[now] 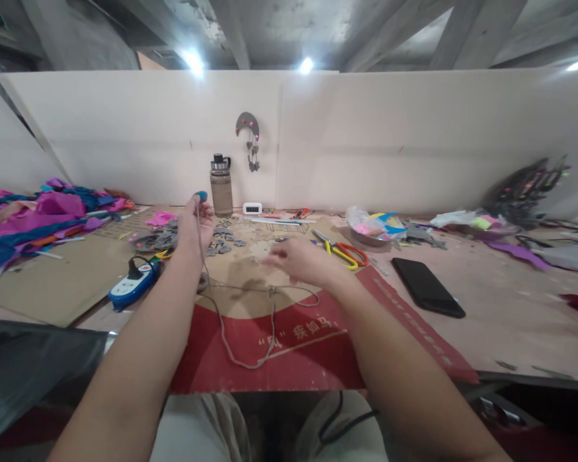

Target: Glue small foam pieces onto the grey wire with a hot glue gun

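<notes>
On red/tan sheet point(313, 369), thin greyish cord point(271, 290), slack loops, L hand point(197, 217) pinching it + blue bit point(201, 195), R hand point(298, 258) hold can't tell

Cord point(271, 292): thin, grey-beige, one run rising taut-ish to left fingers point(205, 209), rest slack in loose loops over red-and-tan sheet point(313, 369). One loop toward near edge, one to the right; knot or crossing between, can't tell. Blue piece point(201, 195): small, held up in same fingers; link to cord unclear.
</notes>
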Demonstrator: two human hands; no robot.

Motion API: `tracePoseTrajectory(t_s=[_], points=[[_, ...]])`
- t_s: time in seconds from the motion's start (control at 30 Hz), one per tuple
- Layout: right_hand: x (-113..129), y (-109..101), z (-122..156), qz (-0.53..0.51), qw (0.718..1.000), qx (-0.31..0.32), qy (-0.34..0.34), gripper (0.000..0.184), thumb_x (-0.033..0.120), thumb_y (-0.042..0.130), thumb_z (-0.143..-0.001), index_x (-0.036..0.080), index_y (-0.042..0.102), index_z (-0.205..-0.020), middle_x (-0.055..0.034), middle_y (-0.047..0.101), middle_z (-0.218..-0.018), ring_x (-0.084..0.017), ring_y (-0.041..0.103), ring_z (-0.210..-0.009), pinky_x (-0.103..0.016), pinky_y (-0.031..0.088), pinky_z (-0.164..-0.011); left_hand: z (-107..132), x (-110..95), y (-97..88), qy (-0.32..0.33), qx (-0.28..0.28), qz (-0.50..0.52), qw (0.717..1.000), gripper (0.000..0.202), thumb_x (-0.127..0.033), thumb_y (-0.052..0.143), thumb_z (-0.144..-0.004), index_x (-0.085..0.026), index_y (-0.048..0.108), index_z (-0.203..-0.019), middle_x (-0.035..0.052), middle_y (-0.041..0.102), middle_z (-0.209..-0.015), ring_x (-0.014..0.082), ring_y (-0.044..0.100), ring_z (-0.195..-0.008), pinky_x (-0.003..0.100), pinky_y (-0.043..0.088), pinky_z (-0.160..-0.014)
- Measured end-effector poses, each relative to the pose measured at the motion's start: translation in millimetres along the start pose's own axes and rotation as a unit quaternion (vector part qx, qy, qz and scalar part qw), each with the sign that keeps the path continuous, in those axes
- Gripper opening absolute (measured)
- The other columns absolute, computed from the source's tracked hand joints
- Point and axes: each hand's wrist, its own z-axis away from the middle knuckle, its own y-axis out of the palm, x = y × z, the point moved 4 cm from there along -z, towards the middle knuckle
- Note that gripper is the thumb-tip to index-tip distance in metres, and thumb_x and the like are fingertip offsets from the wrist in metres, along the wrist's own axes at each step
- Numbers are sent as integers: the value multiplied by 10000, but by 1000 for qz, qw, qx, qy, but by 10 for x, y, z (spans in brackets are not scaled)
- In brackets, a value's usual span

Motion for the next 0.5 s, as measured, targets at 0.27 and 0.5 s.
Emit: tracePoseTrajectory(t_s=[0.27, 0.5], points=[[-1020, -146, -273, 194, 932, -159, 263, 366, 342, 424, -855, 83, 666, -944, -225, 643, -1020, -281, 598, -975, -339, 428, -798, 139, 140, 110, 14, 84, -105, 991, 128, -150, 705, -653, -148, 609, -738, -28, 602, -596, 43, 548, -508, 134, 443, -494], [-1287, 168, -432, 151, 940, -120, 280, 227, 209, 547, -747, 73, 678, -872, -227, 665, -941, -289, 631, -901, -328, 454, -759, 316, 287, 194, -2, 145, -184, 972, 141, -160, 706, -644, -127, 635, -761, -3, 616, -612, 58, 544, -498, 151, 404, -445]])
